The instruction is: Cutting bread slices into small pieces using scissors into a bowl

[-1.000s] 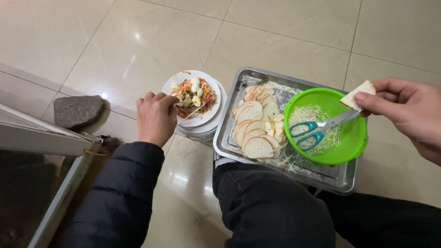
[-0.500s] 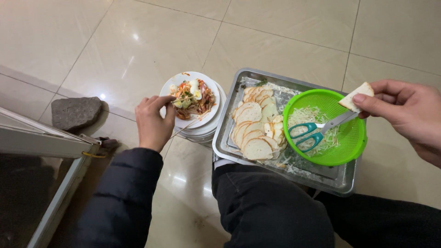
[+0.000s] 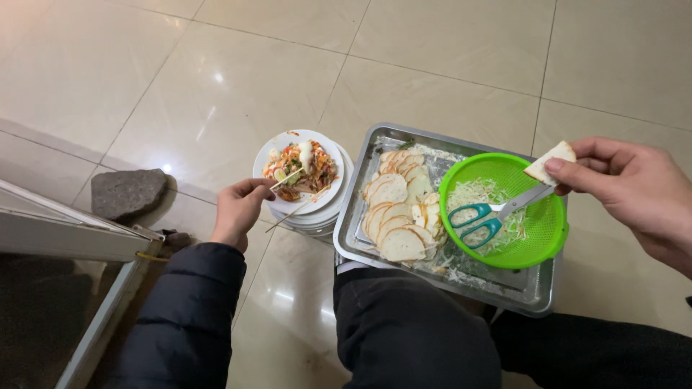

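My left hand (image 3: 241, 210) holds thin wooden skewers (image 3: 288, 211) by the near edge of a white plate (image 3: 281, 142) of mixed salad, which tops a stack of plates on the tiled floor. My right hand (image 3: 634, 191) pinches a bread slice (image 3: 551, 160) above a green colander (image 3: 544, 241). The colander holds shredded cabbage and teal-handled scissors (image 3: 484, 216). It sits in a metal tray (image 3: 537, 292) resting on my knee, next to rows of sliced bread (image 3: 395, 209).
A grey stone (image 3: 128, 192) lies on the floor at left, beside a white door frame (image 3: 68, 234). Glossy beige tiles (image 3: 447, 50) surround the plates and tray. My dark trousers (image 3: 418, 335) fill the bottom of the view.
My left hand has drawn back from the salad toward the plate's near edge, skewers still in it. The right hand and bread slice barely moved.
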